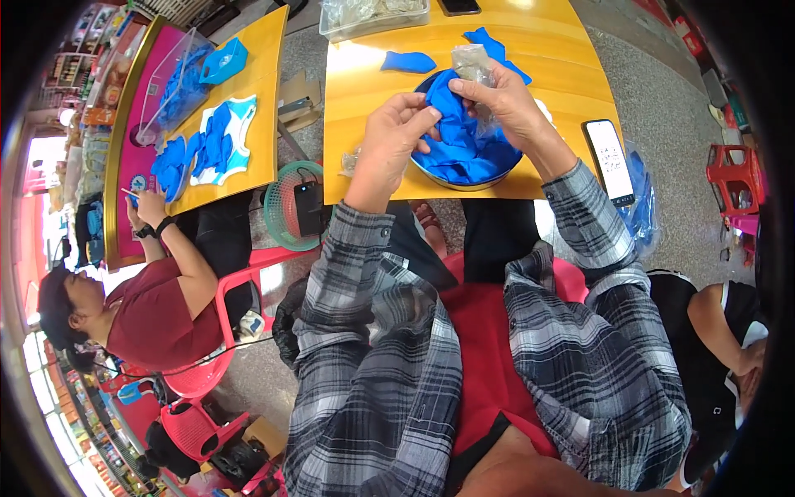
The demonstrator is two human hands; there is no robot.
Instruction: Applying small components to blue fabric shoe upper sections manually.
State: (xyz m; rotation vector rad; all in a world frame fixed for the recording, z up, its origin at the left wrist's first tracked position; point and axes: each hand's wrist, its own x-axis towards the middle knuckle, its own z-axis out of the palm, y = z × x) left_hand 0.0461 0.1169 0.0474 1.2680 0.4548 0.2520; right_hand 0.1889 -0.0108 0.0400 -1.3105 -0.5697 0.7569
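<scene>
Blue cloth (445, 93) is rising in folds from a round bowl (460, 187) at the upper centre of the frame, its top end bunching between a person's bare hands. The right hand (515, 103) is holding a clear plastic packet (470, 56), its thumb pressing at the cloth's edge and its other fingers curling behind, partly hidden. The left hand (387, 137) is hovering at the cloth's left side, thumb and fingers bending toward one another; whether the tips are pinching fabric, one cannot tell.

Work on this piece appears to be partway along, as cloth and packet are both sitting in hand. A flat blue piece (408, 62) and a second blue piece (495, 48) are lying outside the bowl, perhaps finished, perhaps waiting; the view is not settling which. More blue fabric is filling the bowl, seemingly left to handle.

Around them, a yellow table (356, 108) is carrying a clear tub (373, 27) at the top edge and a lit phone (609, 161) on the right. At the frame's left, a co-worker (161, 311) in dark red is sitting by another table (258, 87) bearing blue cloth pieces (171, 168).
</scene>
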